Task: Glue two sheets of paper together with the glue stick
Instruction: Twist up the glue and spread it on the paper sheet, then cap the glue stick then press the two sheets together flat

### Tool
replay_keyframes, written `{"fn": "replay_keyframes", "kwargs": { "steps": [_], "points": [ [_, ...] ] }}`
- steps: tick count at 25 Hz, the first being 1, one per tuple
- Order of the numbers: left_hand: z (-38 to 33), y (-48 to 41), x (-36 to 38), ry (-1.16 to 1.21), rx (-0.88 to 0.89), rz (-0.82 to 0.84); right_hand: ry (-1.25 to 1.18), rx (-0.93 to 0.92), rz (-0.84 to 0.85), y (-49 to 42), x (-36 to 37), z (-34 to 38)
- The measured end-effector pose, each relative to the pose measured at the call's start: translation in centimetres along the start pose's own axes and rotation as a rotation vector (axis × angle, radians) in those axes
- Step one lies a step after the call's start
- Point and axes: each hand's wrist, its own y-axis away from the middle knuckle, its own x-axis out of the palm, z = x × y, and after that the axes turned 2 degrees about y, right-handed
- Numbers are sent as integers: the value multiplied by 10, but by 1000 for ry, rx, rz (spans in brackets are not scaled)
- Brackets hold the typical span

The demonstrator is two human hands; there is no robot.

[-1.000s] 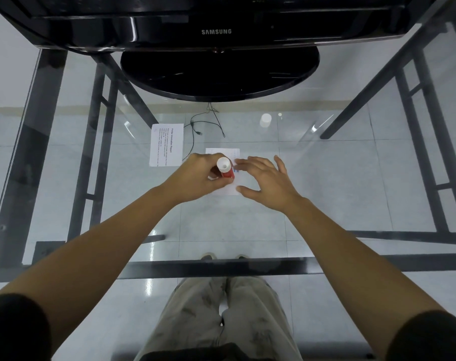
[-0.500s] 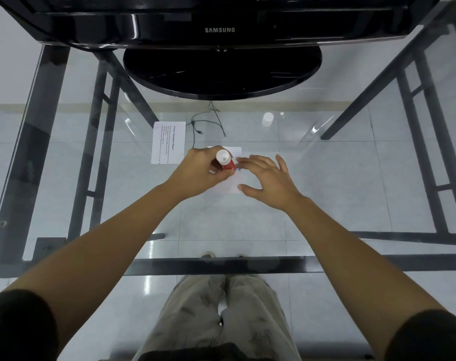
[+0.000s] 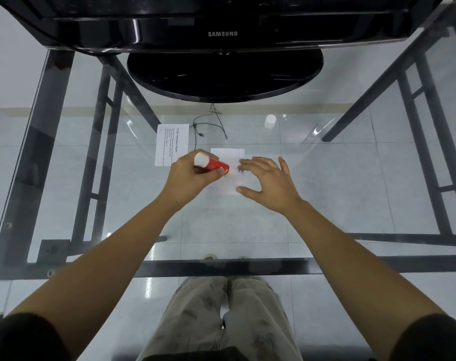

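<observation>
A red glue stick with a white end (image 3: 211, 164) is gripped in the left hand (image 3: 193, 179), whose fingers are curled round its barrel. The stick is held tilted, with its white end raised toward the left and its tip lowered onto a small white sheet of paper with faint print (image 3: 228, 155). This sheet is laid flat on a clear glass tabletop (image 3: 331, 194), roughly in the middle of the view.

The right hand (image 3: 270, 185) is spread over the right part of the same sheet. Its fingertips (image 3: 244, 168) are pressed on the paper just beside the tip of the glue stick, and its thumb is set at the near right corner. Nothing is grasped by it.

A second white sheet, printed with black text under a heading (image 3: 172, 144), is laid flat on the glass just left of and beyond the left hand; its near corner is hidden by that hand, so it cannot be told whether the two sheets touch. A small white cylindrical cap (image 3: 270, 121) is stood upright on the glass, well apart from the sheets, beyond the right hand.

A black Samsung monitor (image 3: 221, 34) on an oval black base (image 3: 224, 76) is placed at the far edge of the table. A thin black cable (image 3: 208, 125) is seen near the base. Black metal frame bars (image 3: 148, 268), pale floor tiles and grey trousers (image 3: 221, 319) are seen through the glass.
</observation>
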Motion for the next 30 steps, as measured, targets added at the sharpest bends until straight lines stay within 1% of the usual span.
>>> {"fn": "replay_keyframes", "kwargs": {
  "steps": [2, 5, 7, 9, 10, 12, 14, 16, 17, 20, 23, 26, 30],
  "points": [
    [10, 6, 0, 256, -163, -79, -3, -10, 8, 0, -2, -1],
    [16, 17, 3, 604, -264, -121, 34, -33, 10, 1, -2, -2],
    [14, 19, 6, 716, -288, -135, 52, -36, 5, 2, -2, -1],
    [9, 15, 8, 755, -291, -132, 41, -27, 4, 3, -2, -1],
    [6, 11, 10, 748, -292, -121, 22, -17, 1, 3, -2, 0],
    [-4, -1, 13, 652, -281, -90, -28, 7, -43, 4, -4, 2],
    [-17, -16, 17, 476, -225, -62, -34, 52, -158, 3, -4, 2],
    [-34, -37, 22, 347, -136, -27, -6, 159, -275, 1, -5, -2],
    [-42, -47, 26, 301, -95, -8, 8, 228, -290, -1, -5, -5],
    [-57, -74, 38, 93, 13, 20, 88, 389, -193, -7, 0, -9],
    [-58, -90, 52, -57, 98, 32, 153, 444, -121, -8, 9, -9],
    [-55, -102, 61, -108, 144, 38, 179, 466, -118, -8, 13, -11],
    [-49, -112, 67, -136, 148, 48, 206, 480, -98, -10, 16, -10]
  ]
}}
